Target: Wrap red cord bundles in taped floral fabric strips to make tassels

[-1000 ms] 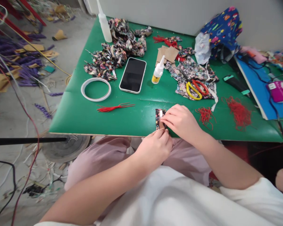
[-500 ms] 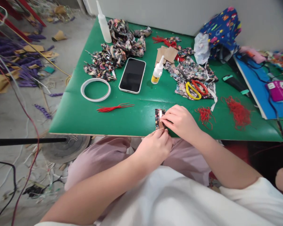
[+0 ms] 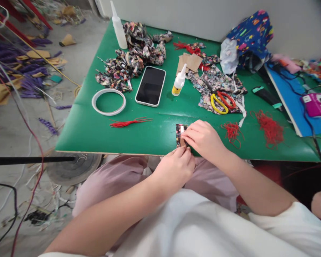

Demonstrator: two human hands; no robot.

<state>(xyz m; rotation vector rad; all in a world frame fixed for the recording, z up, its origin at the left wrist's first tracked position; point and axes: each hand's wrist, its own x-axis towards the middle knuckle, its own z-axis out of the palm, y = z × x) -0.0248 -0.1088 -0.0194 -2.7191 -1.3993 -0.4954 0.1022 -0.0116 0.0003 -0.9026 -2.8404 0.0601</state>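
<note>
A small piece of dark floral fabric [image 3: 178, 136] lies at the front edge of the green table [image 3: 149, 137], with a short white strip [image 3: 182, 129] and a bit of brown card on it. My left hand [image 3: 178, 166] pinches its lower edge, fingers bent together. From the right, my right hand [image 3: 203, 137] has thumb and fingertips closed on the same piece, covering its right side. Left of my hands is a bundle of red cords [image 3: 127, 123]. Beyond them stands a small glue bottle [image 3: 178, 85] with a yellow label.
A phone [image 3: 150, 86], a roll of white tape [image 3: 94, 103] and crumpled floral fabric [image 3: 123, 67] lie at the left. Scissors [image 3: 219, 107] rest on floral cloth at the right, near tangled red threads [image 3: 270, 130]. A tall white bottle [image 3: 119, 34] stands at the back left.
My right fingertips have shifted very slightly left and down on the fabric. Both hands keep their hold, and the other things on the table stay put.
</note>
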